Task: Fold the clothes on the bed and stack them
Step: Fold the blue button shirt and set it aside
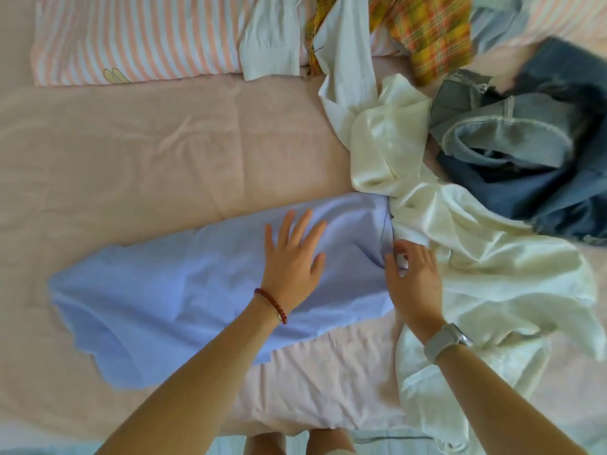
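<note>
Flat, left hand (293, 257) presses blue garment (170, 290).

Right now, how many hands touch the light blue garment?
2: the left hand rests flat on the middle of the light blue garment; the right hand touches its right edge.

This is a bedroom in a home. A bed with a pale pink, creased cotton sheet (147, 149) fills nearly the whole view. At its far edge lies a pillow in a pink-and-white striped case (138, 37). Loose household laundry is heaped toward the far right corner: a yellow-and-orange plaid cloth (427, 31), blue denim garments (525, 152) and a cream satin garment (476, 257). A lilac-blue garment (184, 290) lies spread near the near edge.
</note>
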The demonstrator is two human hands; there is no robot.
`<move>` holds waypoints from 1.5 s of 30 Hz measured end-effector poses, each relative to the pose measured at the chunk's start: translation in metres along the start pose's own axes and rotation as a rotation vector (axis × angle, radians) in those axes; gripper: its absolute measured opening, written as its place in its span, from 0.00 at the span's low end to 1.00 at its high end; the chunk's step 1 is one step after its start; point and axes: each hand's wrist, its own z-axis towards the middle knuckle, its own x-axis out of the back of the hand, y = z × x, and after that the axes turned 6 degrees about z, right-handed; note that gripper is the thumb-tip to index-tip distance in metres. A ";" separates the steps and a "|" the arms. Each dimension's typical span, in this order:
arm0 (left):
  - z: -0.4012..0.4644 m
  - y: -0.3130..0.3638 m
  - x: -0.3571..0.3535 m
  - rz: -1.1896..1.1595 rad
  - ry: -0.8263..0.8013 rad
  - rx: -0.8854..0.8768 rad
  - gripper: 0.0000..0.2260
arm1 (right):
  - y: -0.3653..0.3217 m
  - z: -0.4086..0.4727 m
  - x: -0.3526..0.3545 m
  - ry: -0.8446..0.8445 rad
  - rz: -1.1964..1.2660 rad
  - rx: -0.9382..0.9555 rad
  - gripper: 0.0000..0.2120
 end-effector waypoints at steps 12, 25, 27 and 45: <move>0.122 0.045 -0.001 0.074 -0.284 -0.414 0.10 | 0.013 -0.037 -0.002 -0.066 0.414 -0.592 0.04; 0.101 0.061 0.000 -0.205 0.190 -0.051 0.11 | 0.030 -0.040 0.021 0.080 0.112 -0.346 0.09; 0.073 0.048 -0.001 -0.162 0.271 -0.021 0.15 | 0.016 -0.031 0.019 0.133 0.151 -0.166 0.13; -0.032 -0.012 -0.039 0.184 -0.261 0.216 0.37 | -0.021 0.026 -0.036 -0.236 -0.283 -0.349 0.24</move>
